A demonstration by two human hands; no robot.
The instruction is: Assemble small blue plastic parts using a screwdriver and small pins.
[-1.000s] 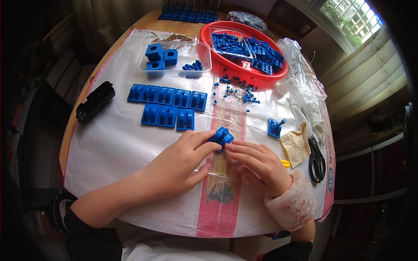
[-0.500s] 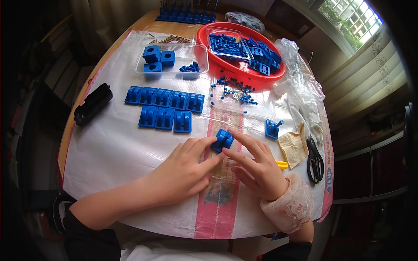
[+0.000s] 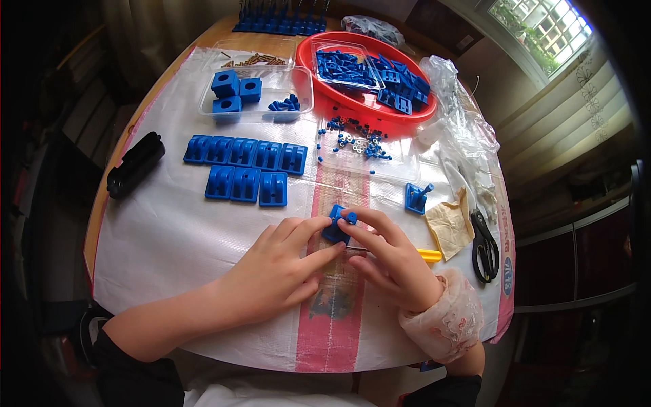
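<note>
A small blue plastic bracket (image 3: 333, 233) lies on the sheet in front of me, between both hands. My left hand (image 3: 281, 261) has its thumb and index finger closed on the bracket's left and near edges. My right hand (image 3: 393, 261) pinches at the bracket's right side, where a small round-ended blue piece (image 3: 350, 218) shows by the index fingertip. Partly under my right hand lies a screwdriver with a yellow handle (image 3: 429, 256), its thin shaft pointing left. To the right sits another blue bracket (image 3: 415, 199) with a lever sticking up.
Two rows of blue brackets (image 3: 245, 152) lie left of centre. Behind them are a clear tub (image 3: 207, 102) with blue blocks and a red basin (image 3: 428, 115) of blue parts. Small nuts and caps (image 3: 359, 144) are scattered nearby. Black scissors (image 3: 484, 251), brown cloth (image 3: 450, 227) and a black case (image 3: 135, 165) flank.
The round-ended blue piece now shows at the bracket's upper right, under my right fingertips. Both hands stay on the bracket. The whole view has shifted slightly.
</note>
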